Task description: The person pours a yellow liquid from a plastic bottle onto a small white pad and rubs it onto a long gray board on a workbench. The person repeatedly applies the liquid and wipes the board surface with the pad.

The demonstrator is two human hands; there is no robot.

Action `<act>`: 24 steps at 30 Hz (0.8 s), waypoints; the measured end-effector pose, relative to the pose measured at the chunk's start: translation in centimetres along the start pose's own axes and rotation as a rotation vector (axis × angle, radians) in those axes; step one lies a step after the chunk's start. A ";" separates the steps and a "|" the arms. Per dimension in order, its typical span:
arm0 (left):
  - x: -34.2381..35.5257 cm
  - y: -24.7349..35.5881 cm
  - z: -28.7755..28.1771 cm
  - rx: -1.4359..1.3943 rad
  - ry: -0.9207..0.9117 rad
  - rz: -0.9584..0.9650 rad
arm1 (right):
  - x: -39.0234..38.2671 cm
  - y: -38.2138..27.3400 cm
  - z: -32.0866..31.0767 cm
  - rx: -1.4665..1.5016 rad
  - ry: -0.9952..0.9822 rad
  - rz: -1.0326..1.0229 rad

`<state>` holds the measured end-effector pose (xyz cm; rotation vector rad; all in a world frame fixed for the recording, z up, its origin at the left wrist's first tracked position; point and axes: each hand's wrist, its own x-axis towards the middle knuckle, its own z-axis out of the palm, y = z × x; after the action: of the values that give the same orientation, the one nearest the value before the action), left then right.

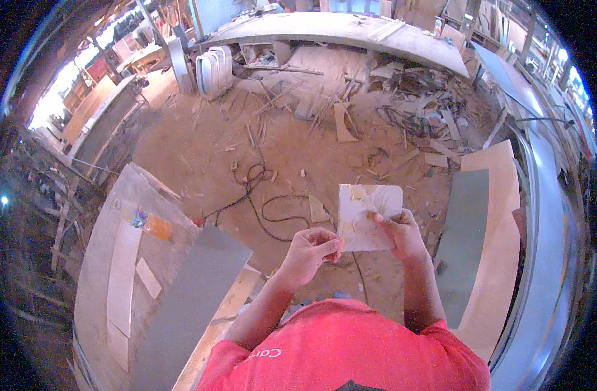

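White panel (360,225) is held above the floor (187,140) at its right edge by the right hand (406,238), while the left hand (310,253) curls narrowly beside its lower-left corner, gripping or not unclear, so a loosened right grip could drop it.

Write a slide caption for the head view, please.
The right hand holds a pale panel beside the left hand.

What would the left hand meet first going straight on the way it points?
Probably the white rounded-corner panel held in the right hand, though depth and present contact are unclear.
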<state>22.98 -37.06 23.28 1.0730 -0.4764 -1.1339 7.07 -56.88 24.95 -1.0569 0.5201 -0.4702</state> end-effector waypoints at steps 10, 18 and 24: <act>-1.1 -0.4 0.7 -0.029 -0.194 0.007 | -0.8 0.5 -1.6 -0.027 -0.079 0.010; -2.4 0.0 1.0 -0.235 -0.150 0.174 | -1.7 0.5 -1.8 0.081 -0.002 0.048; -0.3 0.5 -1.6 -0.337 0.042 0.169 | -2.6 -0.4 -2.3 -0.069 -0.140 0.029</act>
<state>24.39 -36.07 23.04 0.7471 -0.3211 -0.9977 3.54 -57.12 24.88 -1.1381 0.4293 -0.3518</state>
